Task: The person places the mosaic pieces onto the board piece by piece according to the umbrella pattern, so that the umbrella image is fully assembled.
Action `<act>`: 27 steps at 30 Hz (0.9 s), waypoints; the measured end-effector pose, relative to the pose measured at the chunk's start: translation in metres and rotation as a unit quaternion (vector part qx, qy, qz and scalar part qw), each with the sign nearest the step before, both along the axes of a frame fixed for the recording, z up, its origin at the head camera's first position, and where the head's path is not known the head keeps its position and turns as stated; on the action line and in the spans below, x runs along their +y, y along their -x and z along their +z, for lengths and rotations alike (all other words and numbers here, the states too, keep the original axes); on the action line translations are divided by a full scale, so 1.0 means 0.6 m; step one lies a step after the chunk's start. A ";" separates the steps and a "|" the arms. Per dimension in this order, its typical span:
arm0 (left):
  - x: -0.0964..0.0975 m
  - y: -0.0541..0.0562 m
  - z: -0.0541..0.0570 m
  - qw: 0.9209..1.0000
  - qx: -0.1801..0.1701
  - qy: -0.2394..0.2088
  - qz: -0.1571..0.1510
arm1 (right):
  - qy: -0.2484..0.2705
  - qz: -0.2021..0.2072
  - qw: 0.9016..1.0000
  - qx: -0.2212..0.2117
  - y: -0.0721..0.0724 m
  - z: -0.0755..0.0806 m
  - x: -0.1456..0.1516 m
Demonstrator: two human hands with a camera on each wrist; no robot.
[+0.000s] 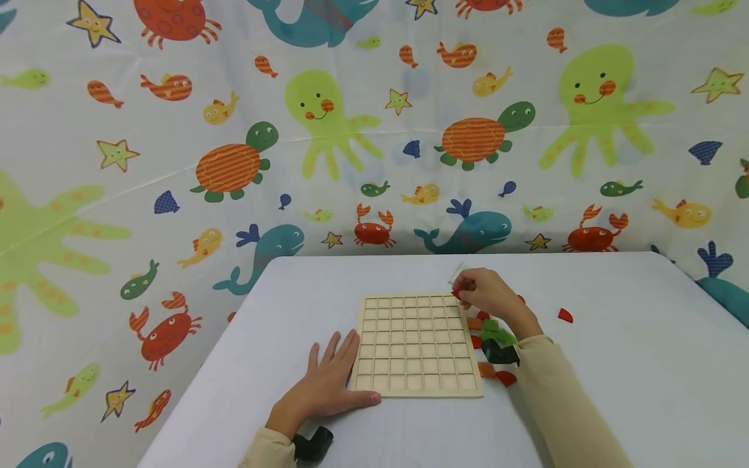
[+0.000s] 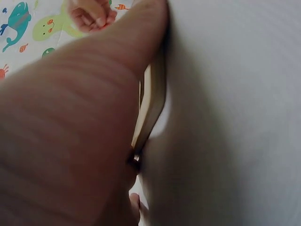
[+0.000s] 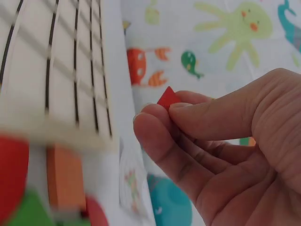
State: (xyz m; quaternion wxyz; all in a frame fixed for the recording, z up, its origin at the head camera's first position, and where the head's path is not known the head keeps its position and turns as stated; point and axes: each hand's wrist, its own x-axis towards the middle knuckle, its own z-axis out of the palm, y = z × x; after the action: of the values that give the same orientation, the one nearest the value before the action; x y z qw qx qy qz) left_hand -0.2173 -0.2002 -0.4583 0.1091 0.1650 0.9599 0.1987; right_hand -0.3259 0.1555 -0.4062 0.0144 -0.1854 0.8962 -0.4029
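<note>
A pale wooden grid board (image 1: pixel 413 346) lies flat on the white table. My left hand (image 1: pixel 330 385) rests with spread, straight fingers along the board's left edge and near-left corner, the thumb at its front edge. Over the board's far right corner, my right hand (image 1: pixel 482 292) pinches a small red piece (image 3: pixel 168 98) between thumb and fingertips. Only a pointed tip of that piece shows; the rest is hidden by the fingers. In the left wrist view, the board's side (image 2: pixel 153 94) shows beyond the left hand.
Right of the board lie green pieces (image 1: pixel 496 333), orange blocks (image 1: pixel 486 370) and red quarter-round pieces (image 1: pixel 506 377). One red piece (image 1: pixel 565 315) sits farther right. A clear printed packet (image 1: pixel 458 273) lies behind the board. A sea-animal patterned cloth (image 1: pixel 374 130) hangs behind the table.
</note>
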 end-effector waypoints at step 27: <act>-0.006 0.003 0.000 1.000 0.003 0.001 -0.006 | -0.080 0.083 0.983 0.145 0.018 -0.042 -0.151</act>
State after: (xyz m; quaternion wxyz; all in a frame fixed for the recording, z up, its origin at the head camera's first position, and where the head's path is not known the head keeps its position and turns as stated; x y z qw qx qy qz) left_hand -0.2188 -0.2037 -0.4585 0.1070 0.1710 0.9594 0.1970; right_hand -0.3370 0.0652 -0.4314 -0.0669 -0.3140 0.8996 -0.2960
